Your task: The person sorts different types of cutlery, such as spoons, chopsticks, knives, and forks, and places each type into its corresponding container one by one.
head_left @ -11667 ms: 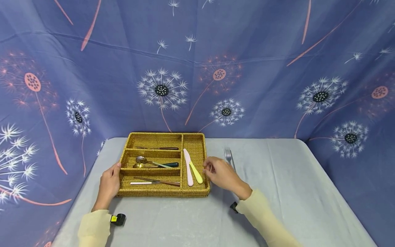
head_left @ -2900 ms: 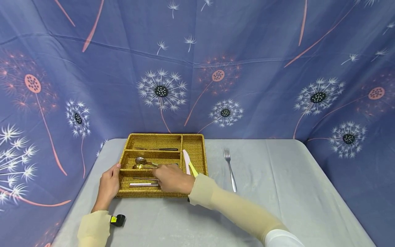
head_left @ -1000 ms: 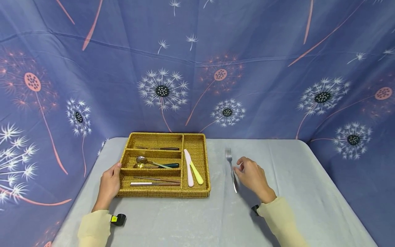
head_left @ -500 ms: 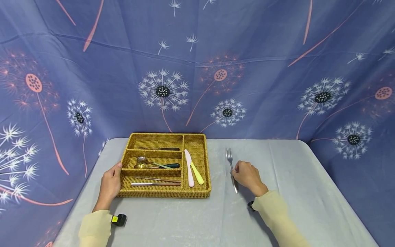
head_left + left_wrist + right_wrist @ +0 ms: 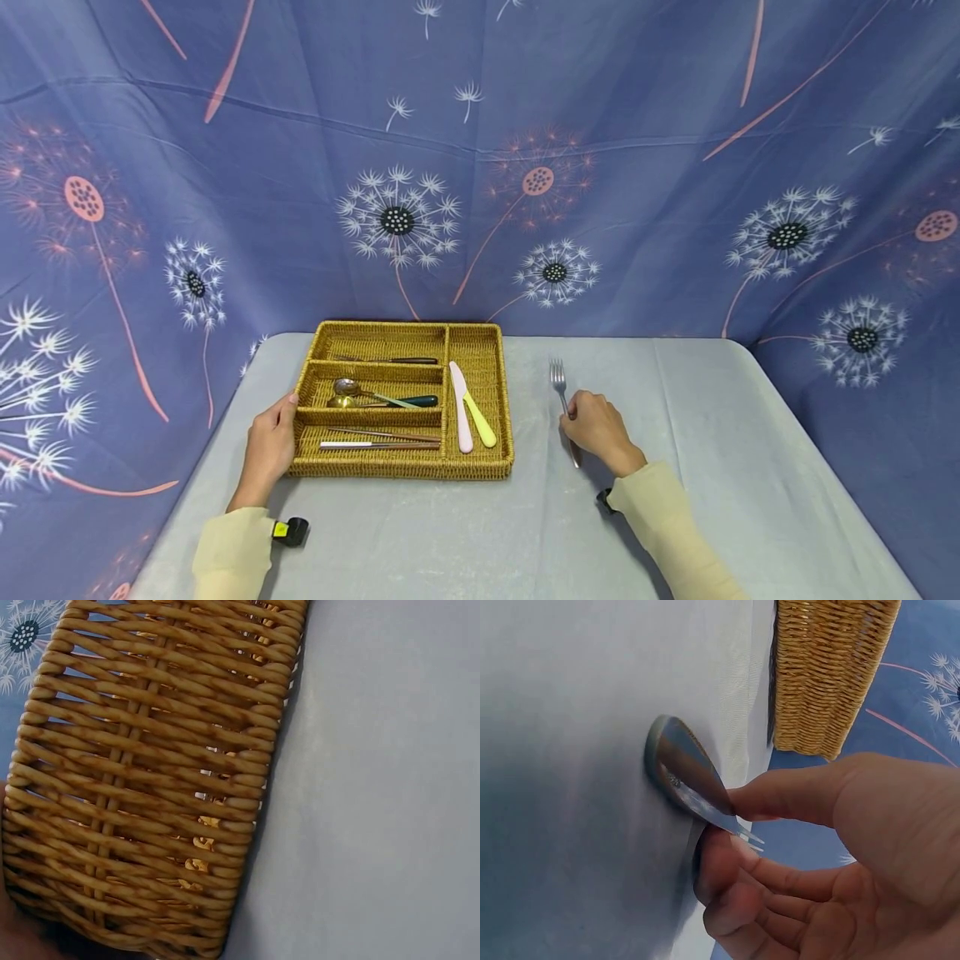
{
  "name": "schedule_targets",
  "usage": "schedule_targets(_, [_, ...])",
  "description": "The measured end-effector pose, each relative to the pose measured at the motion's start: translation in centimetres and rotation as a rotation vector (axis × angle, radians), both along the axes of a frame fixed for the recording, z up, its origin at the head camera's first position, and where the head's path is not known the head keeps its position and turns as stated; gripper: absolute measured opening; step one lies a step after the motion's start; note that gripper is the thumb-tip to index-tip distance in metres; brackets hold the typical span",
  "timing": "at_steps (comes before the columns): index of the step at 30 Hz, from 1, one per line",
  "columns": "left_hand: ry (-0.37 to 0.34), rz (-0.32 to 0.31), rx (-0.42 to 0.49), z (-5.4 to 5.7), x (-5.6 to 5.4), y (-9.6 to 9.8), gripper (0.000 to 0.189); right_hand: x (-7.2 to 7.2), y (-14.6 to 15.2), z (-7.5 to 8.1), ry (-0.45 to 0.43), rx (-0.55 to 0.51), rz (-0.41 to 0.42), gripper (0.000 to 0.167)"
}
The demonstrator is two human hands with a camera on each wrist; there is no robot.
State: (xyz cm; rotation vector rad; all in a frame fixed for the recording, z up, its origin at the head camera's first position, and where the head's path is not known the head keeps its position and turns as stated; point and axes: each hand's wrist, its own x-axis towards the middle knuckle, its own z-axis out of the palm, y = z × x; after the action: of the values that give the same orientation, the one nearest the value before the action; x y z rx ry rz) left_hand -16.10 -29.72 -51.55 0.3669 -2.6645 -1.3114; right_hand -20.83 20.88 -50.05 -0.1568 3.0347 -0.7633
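Between thumb and fingers, my right hand pinches a silver fork by its handle, right of the tray; the right wrist view shows the handle end close to the cloth. At the left, my left hand holds the side of a woven cutlery tray, thumb at the rim. Inside the tray lie a dark-handled fork at the back, two spoons in the middle, chopsticks in front, and a pink knife with a yellow-handled knife at the right.
A pale grey cloth covers the table. Blue dandelion-print fabric hangs behind it and along both sides. The tray's woven end wall fills much of the left wrist view.
My right hand has left the tray, moved right to the silver fork and now pinches its handle. The white-ended chopstick lies released in the front compartment. My left hand stays at the tray's side.
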Motion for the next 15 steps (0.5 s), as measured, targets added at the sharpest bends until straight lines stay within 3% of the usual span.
schedule_targets(15, [-0.006, -0.005, 0.014, 0.2, 0.2, 0.1, 0.064, 1.2, 0.7, 0.1, -0.001, -0.009, -0.018, 0.011])
